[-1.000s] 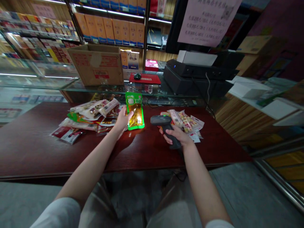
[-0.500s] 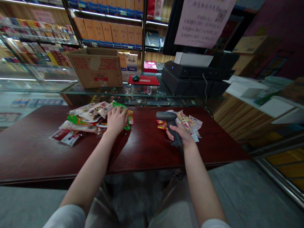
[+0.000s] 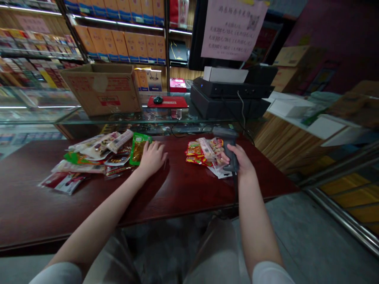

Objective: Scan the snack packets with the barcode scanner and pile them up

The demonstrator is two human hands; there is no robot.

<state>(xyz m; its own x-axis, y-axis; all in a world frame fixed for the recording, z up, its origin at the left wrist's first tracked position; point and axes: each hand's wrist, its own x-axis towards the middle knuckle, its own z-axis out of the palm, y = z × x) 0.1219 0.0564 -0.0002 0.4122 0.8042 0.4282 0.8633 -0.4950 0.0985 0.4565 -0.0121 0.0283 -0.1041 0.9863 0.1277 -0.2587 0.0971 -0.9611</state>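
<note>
My left hand (image 3: pixel 154 157) is open, its fingers spread low over the table beside a green-edged snack packet (image 3: pixel 137 149) with brown contents. The fingertips are close to the packet's right edge; what lies under the palm is hidden. To the left of it is a pile of snack packets (image 3: pixel 102 145), some white, others red or green. My right hand (image 3: pixel 241 159) is wrapped round the grip of a dark barcode scanner (image 3: pixel 229 148), its head raised and pointing left. Behind and left of the scanner lies a second pile, with red packets (image 3: pixel 194 149) and clear-wrapped bars (image 3: pixel 205 148).
A cardboard box (image 3: pixel 103 88) stands on the glass counter behind the dark red table (image 3: pixel 174 193). A computer mouse (image 3: pixel 158 100) rests on a red mat (image 3: pixel 174 103). Black machines (image 3: pixel 225 98) sit below a monitor with a paper sign (image 3: pixel 231 31).
My left hand put the green packet down on the left pile and shifted right off it. A red packet beside it no longer shows. The scanner moved right, uncovering red packets.
</note>
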